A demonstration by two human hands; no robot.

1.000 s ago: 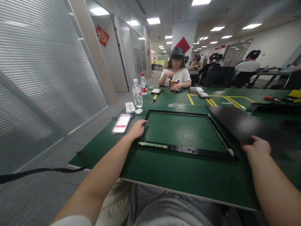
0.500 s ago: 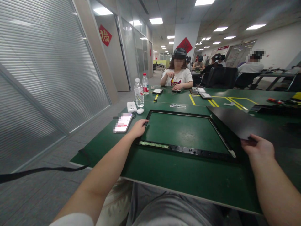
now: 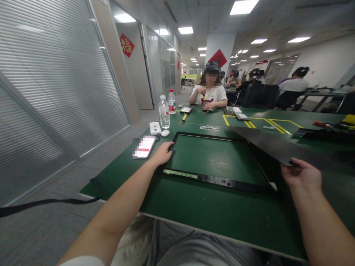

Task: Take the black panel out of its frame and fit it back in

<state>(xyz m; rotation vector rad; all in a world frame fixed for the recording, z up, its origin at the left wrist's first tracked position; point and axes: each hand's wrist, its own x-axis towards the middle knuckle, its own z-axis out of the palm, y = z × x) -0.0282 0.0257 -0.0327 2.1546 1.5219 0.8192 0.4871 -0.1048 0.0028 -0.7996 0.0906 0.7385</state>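
A black rectangular frame [image 3: 222, 181], like a monitor bezel, lies flat on the green table [image 3: 205, 207]. My left hand [image 3: 163, 152] grips its left side, thumb over the edge. Along the near bar runs a narrow green strip [image 3: 180, 173], and a pale piece [image 3: 273, 186] sits at the near right corner. My right hand [image 3: 302, 173] pinches the near edge of a thin dark panel [image 3: 266, 142]. That panel is held tilted above the frame's right side, and its far left corner overlaps the frame's far right corner in view.
Left of the frame are a phone [image 3: 144, 147], a white device [image 3: 155, 128] and a water bottle [image 3: 164, 112]. Small bagged parts [image 3: 209, 128] lie beyond it. A co-worker [image 3: 209, 90] sits opposite, handling a small drive-like block. Dark parts and tools [image 3: 318, 129] lie at the right.
The dark panel has shifted left with my right hand, covering more of the frame's far right corner. My left hand stays on the frame.
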